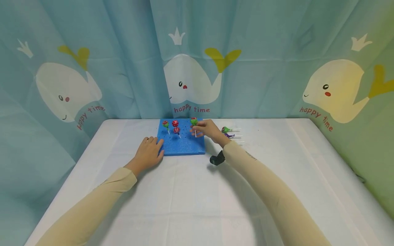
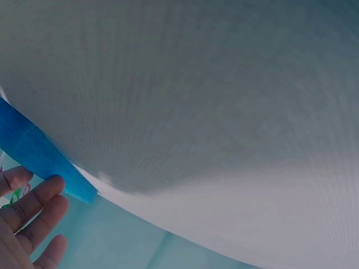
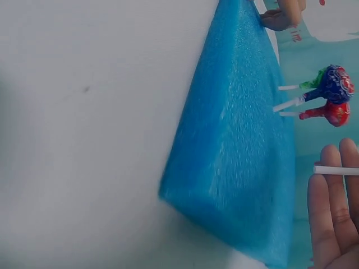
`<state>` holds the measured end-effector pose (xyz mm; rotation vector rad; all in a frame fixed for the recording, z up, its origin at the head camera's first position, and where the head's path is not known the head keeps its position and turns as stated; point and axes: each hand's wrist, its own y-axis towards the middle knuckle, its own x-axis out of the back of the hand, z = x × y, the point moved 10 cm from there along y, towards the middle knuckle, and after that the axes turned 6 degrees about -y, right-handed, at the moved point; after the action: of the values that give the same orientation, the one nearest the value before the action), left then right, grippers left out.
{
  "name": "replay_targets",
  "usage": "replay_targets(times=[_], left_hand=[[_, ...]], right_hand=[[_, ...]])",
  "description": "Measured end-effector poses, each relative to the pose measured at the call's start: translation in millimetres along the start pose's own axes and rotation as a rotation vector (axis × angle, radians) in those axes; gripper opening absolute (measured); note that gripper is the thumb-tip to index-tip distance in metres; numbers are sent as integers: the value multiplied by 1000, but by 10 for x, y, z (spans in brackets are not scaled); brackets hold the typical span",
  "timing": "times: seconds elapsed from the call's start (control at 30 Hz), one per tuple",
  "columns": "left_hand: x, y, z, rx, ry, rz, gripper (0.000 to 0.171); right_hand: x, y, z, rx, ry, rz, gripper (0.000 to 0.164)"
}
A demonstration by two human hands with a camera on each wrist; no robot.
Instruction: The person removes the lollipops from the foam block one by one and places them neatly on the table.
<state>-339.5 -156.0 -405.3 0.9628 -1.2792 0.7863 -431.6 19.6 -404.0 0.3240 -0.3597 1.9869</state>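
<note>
Where the head camera gives me my widest look, I have the right hand [image 1: 209,130] pinching a lollipop with a green-and-red wrapper [image 1: 194,121] by its stick, candy end up, over the right part of a blue foam board [image 1: 182,147]. From the right wrist I see the stick's lower tip bare and pointing at the foam — apart from it, as far as I can judge.

My left hand [image 1: 148,150] grips nothing; its fingers lie relaxed against the board's left edge, thumb near the front corner.

Three lollipops stand in the board's left half: a green one [image 1: 165,124], a red one [image 1: 175,123] and, nearer to me, a blue-and-red one [image 1: 176,130]. Small dark holes dot the surface around them.

To the right of the board, just past the right wrist, a green-wrapped lollipop [image 1: 225,130] and a purple one [image 1: 228,135] lie on the white table [image 1: 172,205], sticks pointing right. Below these I make out another white stick [image 1: 240,141] — the sleeve hides its other end. Behind everything hangs a whale-print curtain [image 1: 129,61].
</note>
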Motion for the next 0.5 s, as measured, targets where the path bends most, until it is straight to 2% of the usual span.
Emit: replay_targets(times=[0.17,0.37,0.5], left_hand=[[0,1,4,-2,-6,-13,38],[1,-2,3,-10,1,-31,37],[17,-8,-14,-14,2,-40,37]], right_hand=[[122,-130,-8,19,-16,11,30],[314,-303,25,43,-131,-15,29],[448,-402,0,23,-183,-33,29]])
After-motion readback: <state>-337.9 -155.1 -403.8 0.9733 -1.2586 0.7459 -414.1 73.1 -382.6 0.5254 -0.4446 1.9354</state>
